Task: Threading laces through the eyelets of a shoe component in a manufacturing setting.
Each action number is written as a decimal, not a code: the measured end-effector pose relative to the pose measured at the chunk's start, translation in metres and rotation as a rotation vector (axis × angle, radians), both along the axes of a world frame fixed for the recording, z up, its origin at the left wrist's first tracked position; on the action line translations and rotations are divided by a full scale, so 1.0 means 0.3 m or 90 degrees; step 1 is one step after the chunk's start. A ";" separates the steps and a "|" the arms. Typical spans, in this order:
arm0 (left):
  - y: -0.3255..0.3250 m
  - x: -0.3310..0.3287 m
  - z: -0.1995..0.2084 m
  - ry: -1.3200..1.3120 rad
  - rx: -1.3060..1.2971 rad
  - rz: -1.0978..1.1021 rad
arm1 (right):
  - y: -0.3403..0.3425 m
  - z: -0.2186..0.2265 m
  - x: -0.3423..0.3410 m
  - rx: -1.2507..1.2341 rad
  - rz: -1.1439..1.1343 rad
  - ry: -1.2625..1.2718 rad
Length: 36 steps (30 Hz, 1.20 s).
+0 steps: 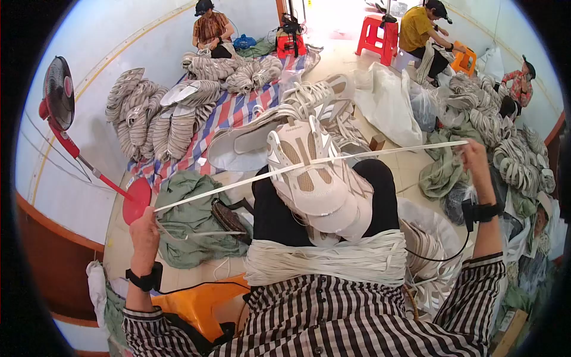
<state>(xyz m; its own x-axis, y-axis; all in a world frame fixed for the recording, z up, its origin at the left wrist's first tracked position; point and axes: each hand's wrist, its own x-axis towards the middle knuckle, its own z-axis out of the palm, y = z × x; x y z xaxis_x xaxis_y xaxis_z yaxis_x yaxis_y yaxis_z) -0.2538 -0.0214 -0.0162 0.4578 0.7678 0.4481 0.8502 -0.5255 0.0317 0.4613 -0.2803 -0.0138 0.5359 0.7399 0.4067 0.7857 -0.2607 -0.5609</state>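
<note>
A long cream shoelace (386,153) is stretched taut from side to side across my lap. Its left end is pinched in my left hand (144,235), held out low on the left. My right hand (474,169) is closed on the other end, higher and far out to the right. The lace crosses the lower throat of a beige and white shoe upper (309,193) on my knees; the eyelets are too small to make out. More uppers lie stacked under it. A thick bundle of loose laces (327,262) rests across my waist.
Piles of uppers (140,113) lie on a striped sheet (205,128) to the left, with more uppers (476,101) at the right. A red fan (138,199) stands left beside green cloth (193,238). Three people sit farther off. An orange stool (196,303) is beneath me.
</note>
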 end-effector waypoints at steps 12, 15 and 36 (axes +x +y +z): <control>0.236 -0.526 0.071 0.006 0.142 0.198 | -0.308 0.020 0.246 0.209 -0.179 0.407; 0.243 -0.695 0.125 -0.087 0.093 0.247 | -0.425 0.012 0.315 0.302 -0.172 0.488; -0.132 -1.232 0.245 -0.092 0.132 0.427 | -1.263 0.023 0.647 0.222 -0.428 -0.028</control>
